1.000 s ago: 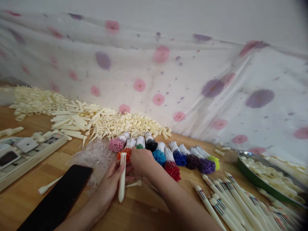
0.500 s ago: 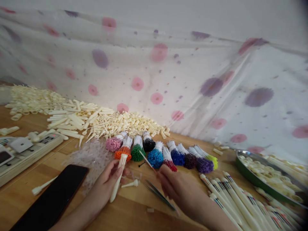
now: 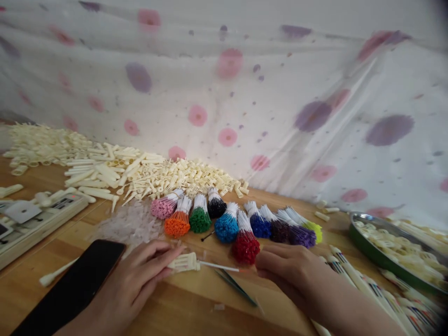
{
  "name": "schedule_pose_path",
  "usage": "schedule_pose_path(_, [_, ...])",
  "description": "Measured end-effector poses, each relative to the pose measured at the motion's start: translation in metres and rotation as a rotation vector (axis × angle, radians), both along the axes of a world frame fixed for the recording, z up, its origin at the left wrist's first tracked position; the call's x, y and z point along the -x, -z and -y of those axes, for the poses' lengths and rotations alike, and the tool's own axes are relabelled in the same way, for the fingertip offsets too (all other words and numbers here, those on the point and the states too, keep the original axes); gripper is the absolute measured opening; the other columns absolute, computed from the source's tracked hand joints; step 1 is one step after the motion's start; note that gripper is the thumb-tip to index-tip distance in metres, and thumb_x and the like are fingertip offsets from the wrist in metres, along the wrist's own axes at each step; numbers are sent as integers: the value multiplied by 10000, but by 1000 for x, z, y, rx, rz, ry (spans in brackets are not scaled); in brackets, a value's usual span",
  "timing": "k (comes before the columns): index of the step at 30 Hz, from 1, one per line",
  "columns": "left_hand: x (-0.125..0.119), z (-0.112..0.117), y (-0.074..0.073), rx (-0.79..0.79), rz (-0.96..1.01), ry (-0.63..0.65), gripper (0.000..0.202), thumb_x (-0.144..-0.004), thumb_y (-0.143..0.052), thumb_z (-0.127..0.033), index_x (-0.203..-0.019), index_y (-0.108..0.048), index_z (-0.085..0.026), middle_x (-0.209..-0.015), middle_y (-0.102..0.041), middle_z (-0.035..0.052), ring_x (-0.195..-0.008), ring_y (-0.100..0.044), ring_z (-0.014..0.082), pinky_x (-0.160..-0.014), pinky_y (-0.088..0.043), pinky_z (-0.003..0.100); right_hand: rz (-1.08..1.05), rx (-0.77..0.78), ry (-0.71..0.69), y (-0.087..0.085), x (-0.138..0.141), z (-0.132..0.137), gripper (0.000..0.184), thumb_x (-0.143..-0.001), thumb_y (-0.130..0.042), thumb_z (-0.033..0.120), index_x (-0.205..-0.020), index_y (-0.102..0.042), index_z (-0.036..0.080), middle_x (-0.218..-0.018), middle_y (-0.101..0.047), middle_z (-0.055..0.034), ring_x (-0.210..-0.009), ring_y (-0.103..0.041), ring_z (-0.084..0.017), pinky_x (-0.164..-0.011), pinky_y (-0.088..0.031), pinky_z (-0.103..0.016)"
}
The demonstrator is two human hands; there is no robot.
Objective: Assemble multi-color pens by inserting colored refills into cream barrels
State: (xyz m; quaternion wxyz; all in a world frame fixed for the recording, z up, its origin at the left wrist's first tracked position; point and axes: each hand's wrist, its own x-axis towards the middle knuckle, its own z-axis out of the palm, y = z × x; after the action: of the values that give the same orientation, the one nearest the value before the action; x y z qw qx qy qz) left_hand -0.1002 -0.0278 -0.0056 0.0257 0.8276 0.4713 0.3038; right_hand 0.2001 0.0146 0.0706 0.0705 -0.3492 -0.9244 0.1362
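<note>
The left hand [image 3: 135, 282] lies low over the wooden table [image 3: 196, 308], and its fingers are closed around a cream pen barrel [image 3: 184, 262]; only the slotted end of the barrel shows past the fingertips. The right hand [image 3: 290, 268] is to the right of it, apart from the left hand, with the fingertips pressed together on the end of a thin white refill [image 3: 219, 267]. The refill lies almost level between the two hands, and its other end meets the open end of the barrel. Whether it is already inside I cannot tell. Just behind the hands, bundles of refills lie in a row: a pink bundle [image 3: 163, 208], an orange bundle [image 3: 177, 224], a green bundle [image 3: 200, 220], a black bundle [image 3: 217, 206], a blue bundle [image 3: 227, 227], a red bundle [image 3: 245, 246] and a purple bundle [image 3: 298, 234]. A black phone [image 3: 70, 289] lies beside the left wrist. A heap of cream plastic parts [image 3: 175, 177] lies further back along a spotted cloth [image 3: 245, 93]. At the right, finished pens [image 3: 371, 291] lie side by side, near a green tray [image 3: 367, 254] that holds more cream pieces.
</note>
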Motion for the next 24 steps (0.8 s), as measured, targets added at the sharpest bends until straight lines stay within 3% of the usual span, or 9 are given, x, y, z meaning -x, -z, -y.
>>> schedule_pose_path(4, [-4, 4, -3, 33, -30, 38, 466, -879, -420, -110, -1294, -473, -314, -1107, -640, -5, -995, -615, 119, -860, -473, 168, 44, -25, -27, 3, 6, 4, 255, -833, -453, -10, -670, -470, 186, -708, -569, 35, -608, -478, -104, -548, -296, -228])
schedule_pose_path(9, [-8, 8, -6, 85, -47, 91, 489, -867, -433, -87, -1300, -460, -314, -1107, -644, -8, -995, -609, 112, -855, -472, 164, 61, -29, -42, 1, 12, 7, 228, -838, -473, 4, -699, -487, 184, -746, -592, 25, -620, -487, -108, -544, -284, -241])
schedule_pose_path(17, [-10, 3, 8, 51, 35, 174, 507, -865, -388, -103, -1321, -444, -319, -1095, -652, 12, -977, -622, 135, -815, -504, 185, 95, -85, -105, 3, 15, 13, 193, -825, -468, 31, -723, -520, 187, -745, -615, -2, -627, -524, -130, -523, -299, -263])
schedule_pose_path(24, [-12, 6, 10, 102, 47, 167, 520, -846, -396, -73, -1294, -474, -326, -1070, -663, 10, -952, -635, 136, -802, -516, 188, -6, -215, -144, 11, 26, 16, 188, -827, -472, 45, -723, -529, 191, -720, -605, 2, -595, -484, -128, -512, -316, -260])
